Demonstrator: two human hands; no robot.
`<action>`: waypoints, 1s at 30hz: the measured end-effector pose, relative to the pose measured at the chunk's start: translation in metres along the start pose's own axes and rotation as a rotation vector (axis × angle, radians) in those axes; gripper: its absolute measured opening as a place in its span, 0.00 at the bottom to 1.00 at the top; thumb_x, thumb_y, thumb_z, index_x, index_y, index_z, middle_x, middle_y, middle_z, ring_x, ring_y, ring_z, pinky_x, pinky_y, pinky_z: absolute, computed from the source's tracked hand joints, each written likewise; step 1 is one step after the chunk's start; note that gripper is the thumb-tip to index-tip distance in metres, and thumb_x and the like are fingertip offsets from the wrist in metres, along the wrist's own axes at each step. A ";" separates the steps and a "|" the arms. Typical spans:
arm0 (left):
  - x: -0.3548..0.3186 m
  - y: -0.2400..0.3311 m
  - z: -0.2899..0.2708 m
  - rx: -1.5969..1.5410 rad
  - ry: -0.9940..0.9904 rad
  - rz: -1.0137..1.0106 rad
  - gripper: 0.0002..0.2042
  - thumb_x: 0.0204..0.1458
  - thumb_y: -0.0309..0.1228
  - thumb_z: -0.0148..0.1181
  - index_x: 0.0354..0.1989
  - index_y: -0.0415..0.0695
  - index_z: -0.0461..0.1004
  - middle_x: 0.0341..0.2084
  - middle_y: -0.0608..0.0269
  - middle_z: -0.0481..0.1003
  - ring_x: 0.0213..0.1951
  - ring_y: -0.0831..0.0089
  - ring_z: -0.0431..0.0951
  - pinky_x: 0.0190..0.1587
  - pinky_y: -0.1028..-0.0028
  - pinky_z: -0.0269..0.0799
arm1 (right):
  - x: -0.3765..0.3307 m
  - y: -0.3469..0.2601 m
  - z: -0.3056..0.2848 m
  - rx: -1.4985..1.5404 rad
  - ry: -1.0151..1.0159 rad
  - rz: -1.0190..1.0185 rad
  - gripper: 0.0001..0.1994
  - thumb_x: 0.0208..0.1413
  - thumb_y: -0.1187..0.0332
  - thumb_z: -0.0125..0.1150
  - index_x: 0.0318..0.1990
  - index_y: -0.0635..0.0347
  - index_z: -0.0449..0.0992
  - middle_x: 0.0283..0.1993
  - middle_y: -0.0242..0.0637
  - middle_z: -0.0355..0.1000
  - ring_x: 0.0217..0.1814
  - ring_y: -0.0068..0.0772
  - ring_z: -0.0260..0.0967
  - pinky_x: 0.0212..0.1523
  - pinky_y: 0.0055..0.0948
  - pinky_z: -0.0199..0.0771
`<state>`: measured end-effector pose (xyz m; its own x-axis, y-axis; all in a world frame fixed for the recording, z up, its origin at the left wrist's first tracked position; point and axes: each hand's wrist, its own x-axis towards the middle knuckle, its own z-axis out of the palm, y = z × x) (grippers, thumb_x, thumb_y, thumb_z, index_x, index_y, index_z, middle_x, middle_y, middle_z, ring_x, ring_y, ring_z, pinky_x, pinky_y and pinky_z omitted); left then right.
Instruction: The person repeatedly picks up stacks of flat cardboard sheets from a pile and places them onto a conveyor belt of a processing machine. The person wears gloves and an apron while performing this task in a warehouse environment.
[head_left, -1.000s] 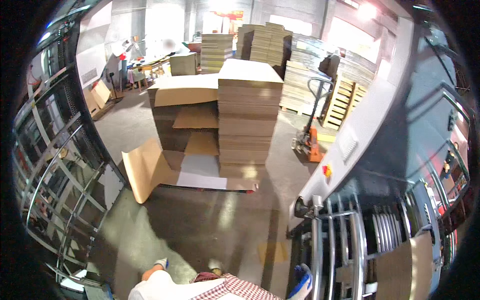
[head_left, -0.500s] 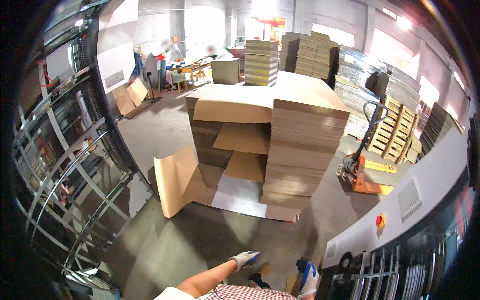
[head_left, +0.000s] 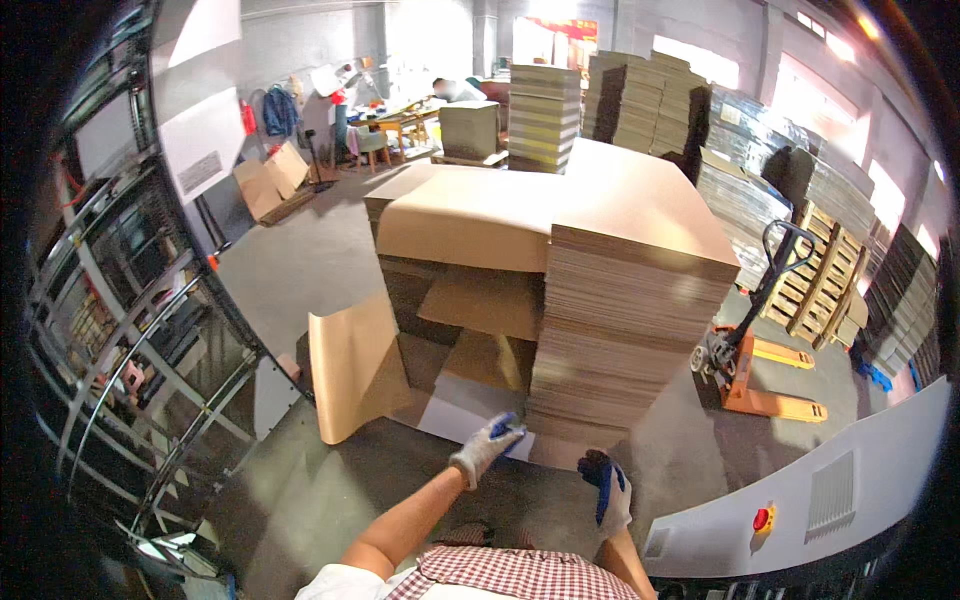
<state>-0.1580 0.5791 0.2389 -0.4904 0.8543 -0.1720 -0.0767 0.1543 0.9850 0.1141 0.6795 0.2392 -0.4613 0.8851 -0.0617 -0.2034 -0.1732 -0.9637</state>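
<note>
My left hand (head_left: pixel 488 450), in a white glove with blue on the palm side, reaches forward with its fingers stretched out and nothing in it. Beyond it lies a white sheet (head_left: pixel 455 408) at the foot of the stacks. My right hand (head_left: pixel 610 492), gloved alike, is held lower to the right, its fingers loosely apart and dark at the tips. Nearest to it stands a tall stack of brown cardboard sheets (head_left: pixel 630 340). To its left, a lower stack carries a bent top sheet (head_left: pixel 465 225) that droops over the front. Neither hand touches the stacks, as far as I can see.
A curled brown sheet (head_left: pixel 355 370) stands at the left front of the stacks. An orange pallet jack (head_left: pixel 745 375) and wooden pallets (head_left: pixel 815 275) are on the right. Metal machine framing (head_left: pixel 140 330) lines the left; a white machine panel (head_left: pixel 810 490) with a red knob is at lower right.
Both hands have risen and moved forward toward the cardboard stacks, the left one further. My view has shifted closer to the stacks. The sheets themselves look unmoved.
</note>
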 end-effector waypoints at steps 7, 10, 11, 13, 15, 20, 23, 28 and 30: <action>0.117 0.145 -0.022 -0.100 0.166 0.565 0.40 0.46 0.30 0.71 0.67 0.41 0.55 0.57 0.56 0.68 0.58 0.67 0.67 0.55 0.73 0.71 | 0.035 -0.054 0.027 -0.175 0.061 -0.116 0.22 0.67 0.58 0.41 0.54 0.68 0.72 0.48 0.42 0.75 0.50 0.33 0.73 0.53 0.29 0.70; 0.186 0.192 -0.027 0.189 0.256 0.707 0.44 0.41 0.36 0.74 0.67 0.44 0.55 0.57 0.53 0.68 0.58 0.61 0.68 0.58 0.64 0.67 | 0.057 -0.044 0.012 -0.182 0.300 -0.126 0.22 0.67 0.57 0.41 0.53 0.68 0.72 0.49 0.42 0.75 0.50 0.33 0.72 0.52 0.31 0.70; 0.208 0.201 -0.030 0.306 0.273 0.741 0.45 0.40 0.38 0.75 0.68 0.46 0.55 0.57 0.51 0.68 0.58 0.59 0.68 0.59 0.61 0.66 | 0.061 -0.037 0.004 -0.139 0.300 -0.141 0.22 0.67 0.57 0.41 0.53 0.68 0.73 0.48 0.42 0.75 0.50 0.33 0.72 0.52 0.31 0.70; 0.243 0.214 -0.042 0.574 0.342 0.856 0.48 0.38 0.42 0.76 0.69 0.51 0.52 0.57 0.53 0.67 0.59 0.57 0.67 0.61 0.58 0.62 | 0.077 -0.019 -0.006 -0.115 0.339 -0.146 0.22 0.67 0.57 0.42 0.53 0.67 0.72 0.49 0.42 0.75 0.50 0.33 0.72 0.52 0.30 0.70; 0.263 0.241 -0.038 0.798 0.391 0.914 0.50 0.36 0.40 0.76 0.70 0.55 0.51 0.62 0.57 0.63 0.63 0.56 0.61 0.65 0.55 0.57 | 0.098 0.007 -0.027 -0.213 0.410 -0.173 0.23 0.67 0.57 0.41 0.54 0.68 0.71 0.49 0.42 0.75 0.51 0.34 0.72 0.52 0.31 0.71; 0.304 0.257 -0.035 0.928 0.280 1.006 0.50 0.33 0.41 0.77 0.68 0.56 0.54 0.59 0.59 0.66 0.58 0.54 0.66 0.63 0.53 0.56 | 0.127 -0.052 0.031 0.057 0.423 -0.201 0.21 0.67 0.59 0.43 0.55 0.70 0.70 0.50 0.44 0.74 0.51 0.35 0.73 0.54 0.32 0.71; 0.314 0.257 -0.037 0.990 0.245 1.065 0.47 0.34 0.41 0.76 0.67 0.55 0.57 0.57 0.60 0.67 0.57 0.55 0.67 0.62 0.54 0.59 | 0.151 -0.050 0.030 0.124 0.448 -0.141 0.17 0.66 0.65 0.45 0.52 0.71 0.72 0.48 0.39 0.76 0.48 0.29 0.73 0.49 0.28 0.72; 0.321 0.266 -0.043 0.979 0.187 1.091 0.45 0.33 0.41 0.76 0.65 0.55 0.60 0.54 0.58 0.70 0.55 0.58 0.69 0.60 0.57 0.61 | 0.201 -0.079 0.007 -0.238 0.444 -0.255 0.16 0.65 0.65 0.46 0.53 0.66 0.74 0.46 0.37 0.77 0.45 0.26 0.74 0.48 0.25 0.72; 0.323 0.268 -0.041 0.966 0.160 1.089 0.45 0.33 0.40 0.76 0.65 0.54 0.61 0.53 0.58 0.71 0.54 0.58 0.70 0.60 0.58 0.61 | 0.224 -0.096 -0.004 -0.261 0.434 -0.442 0.17 0.65 0.65 0.47 0.52 0.67 0.74 0.47 0.39 0.77 0.46 0.28 0.74 0.49 0.26 0.71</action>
<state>-0.3728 0.8760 0.4482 -0.0179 0.7105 0.7035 0.9544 -0.1975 0.2237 0.0335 0.8962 0.3166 0.0174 0.9515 0.3071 -0.0530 0.3076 -0.9500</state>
